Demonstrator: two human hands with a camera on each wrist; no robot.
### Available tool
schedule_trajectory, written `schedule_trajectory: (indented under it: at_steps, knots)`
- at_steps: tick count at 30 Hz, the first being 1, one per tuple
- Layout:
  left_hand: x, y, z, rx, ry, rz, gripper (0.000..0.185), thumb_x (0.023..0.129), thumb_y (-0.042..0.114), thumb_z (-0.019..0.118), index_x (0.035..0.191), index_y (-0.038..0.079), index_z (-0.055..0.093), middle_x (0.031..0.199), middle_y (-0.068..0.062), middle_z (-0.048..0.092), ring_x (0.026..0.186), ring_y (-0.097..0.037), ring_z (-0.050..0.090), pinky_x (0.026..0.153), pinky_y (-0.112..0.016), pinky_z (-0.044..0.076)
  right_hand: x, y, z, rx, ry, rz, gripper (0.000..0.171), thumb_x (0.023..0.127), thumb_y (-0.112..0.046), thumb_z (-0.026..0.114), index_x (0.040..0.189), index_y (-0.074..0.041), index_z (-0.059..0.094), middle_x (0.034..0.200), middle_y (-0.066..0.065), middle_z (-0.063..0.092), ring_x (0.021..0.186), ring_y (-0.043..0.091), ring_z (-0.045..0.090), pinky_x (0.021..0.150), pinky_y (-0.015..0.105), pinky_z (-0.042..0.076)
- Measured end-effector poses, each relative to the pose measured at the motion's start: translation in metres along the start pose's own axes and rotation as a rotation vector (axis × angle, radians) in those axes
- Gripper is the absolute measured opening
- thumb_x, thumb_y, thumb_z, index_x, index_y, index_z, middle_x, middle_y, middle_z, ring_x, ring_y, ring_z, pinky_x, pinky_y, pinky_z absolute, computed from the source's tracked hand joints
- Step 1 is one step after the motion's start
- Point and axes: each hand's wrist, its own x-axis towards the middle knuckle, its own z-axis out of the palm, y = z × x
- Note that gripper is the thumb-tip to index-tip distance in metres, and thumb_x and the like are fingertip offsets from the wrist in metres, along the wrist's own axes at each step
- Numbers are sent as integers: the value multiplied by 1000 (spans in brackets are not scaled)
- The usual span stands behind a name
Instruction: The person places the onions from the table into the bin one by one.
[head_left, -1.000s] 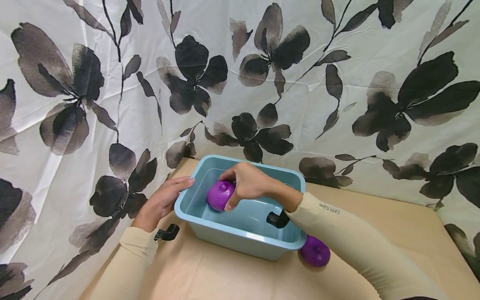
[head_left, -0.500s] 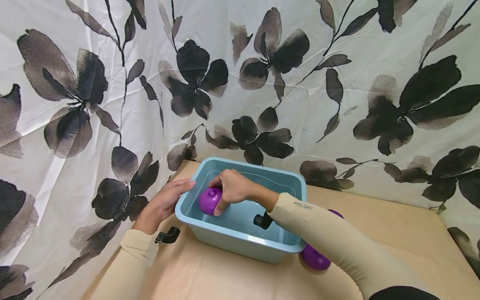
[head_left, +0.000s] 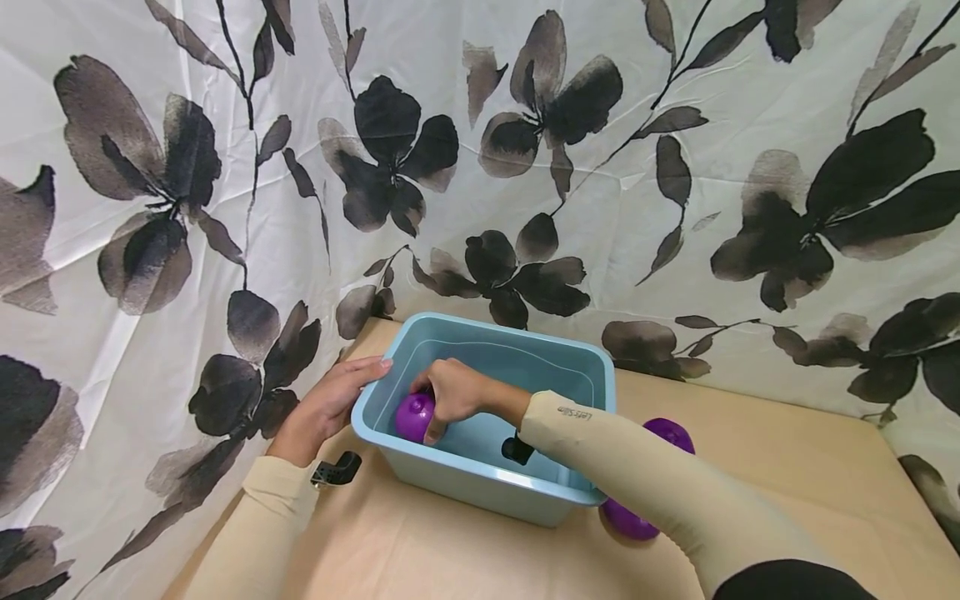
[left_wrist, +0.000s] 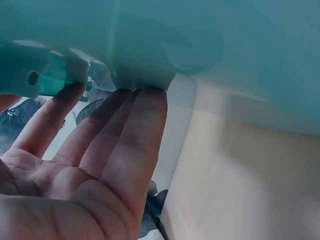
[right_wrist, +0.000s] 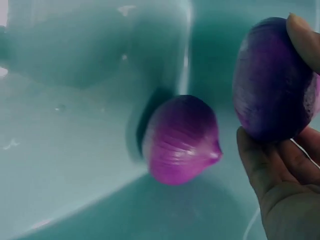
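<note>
My right hand reaches into a blue plastic tub and grips a purple onion near its left end. The right wrist view shows this held onion between thumb and fingers. Beside it, apart from the hand, a second onion with a pointed tip lies on the tub's bottom; the head view does not show it. My left hand is at the tub's left end, one fingertip over the rim. In the left wrist view, the left hand's fingers are nearly straight and touch the outer wall.
Two more purple onions, one farther back and one nearer, lie right of the tub, partly covered by the right sleeve. A tan surface lies under everything. A floral curtain hangs close behind and to the left.
My right hand has carried the onion left and lower into the tub. With the arm's shift, the farther onion outside has come into view. The left hand has stayed at the rim.
</note>
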Motion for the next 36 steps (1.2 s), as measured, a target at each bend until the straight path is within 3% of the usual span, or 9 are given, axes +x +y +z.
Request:
schedule_trajectory:
  at_steps: [15,19,30,36]
  knots:
    - [1,-1,-3,-11,-18,15,60,109,31,52,158,-2,38,140,-19,65,111,-19,72,91,-38,62,10,2,18,-41,-44,-11,63,71,-20,96,128,-9,73,119,3,77,97,12,65,89,24,55]
    - [1,-1,-5,-12,-23,18,61,109,31,53,158,-2,38,134,-14,69,109,-18,72,91,-38,61,13,4,21,-57,-64,-5,61,73,-16,94,130,-9,72,119,3,76,97,12,65,91,25,56]
    - [2,-1,-3,-12,-26,3,60,109,31,53,158,-1,39,140,-20,65,112,-21,72,93,-42,62,16,4,29,-181,-122,-44,50,81,-1,76,131,-7,71,121,5,75,93,11,64,90,22,55]
    - [1,-2,-3,-19,-27,6,61,109,31,53,158,-2,39,136,-18,67,111,-20,72,93,-42,61,17,4,32,-245,-133,-86,50,80,-1,76,129,-9,71,118,3,76,90,11,63,88,21,54]
